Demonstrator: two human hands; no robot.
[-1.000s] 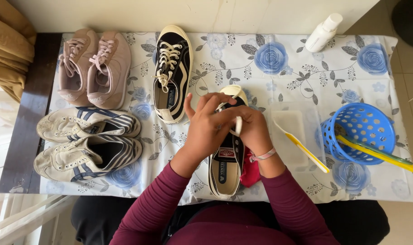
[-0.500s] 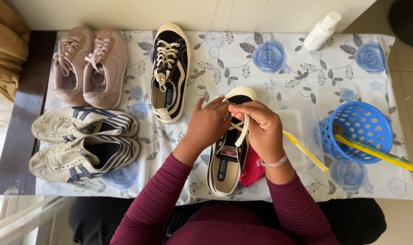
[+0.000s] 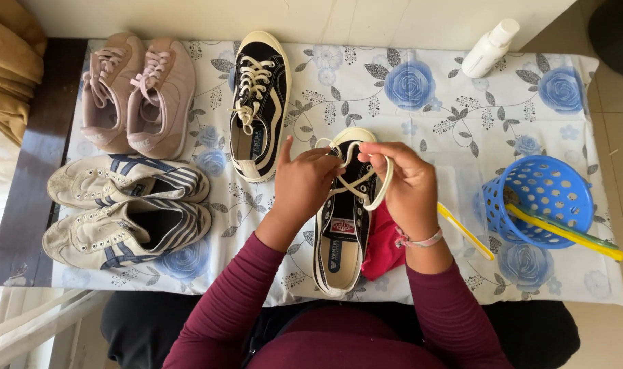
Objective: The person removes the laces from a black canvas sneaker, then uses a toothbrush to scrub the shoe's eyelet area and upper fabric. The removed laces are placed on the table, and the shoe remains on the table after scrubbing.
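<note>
Here, a cream shoelace [image 3: 366, 184] is pinched by the right hand [image 3: 407, 184], fingers closed on a loop that hangs just left of the knuckles. The other run of the same lace is gripped by the left hand [image 3: 305, 181], fingers shut on it, index finger stuck up. Both hands are held close together, almost touching, over the front of a black sneaker [image 3: 342, 232] w/ a cream toe cap, which is laid toe away from the person near the table's front edge. A red cloth [image 3: 383, 249] is tucked beside the shoe's right side, under the right wrist. A yellow stick [image 3: 465, 231] is seen just right of that wrist. Further right, a blue basket [image 3: 540, 198] is tipped on its side, w/ a yellow-green tool [image 3: 568, 234] poking out. To the left, the matching black sneaker [image 3: 258, 102] is laid, laced; beyond it, pink shoes [image 3: 137, 92] and striped white shoes [image 3: 127, 208]. A white bottle [image 3: 489, 48] is lying at the far right. All is set on a floral tablecloth [image 3: 434, 96].
</note>
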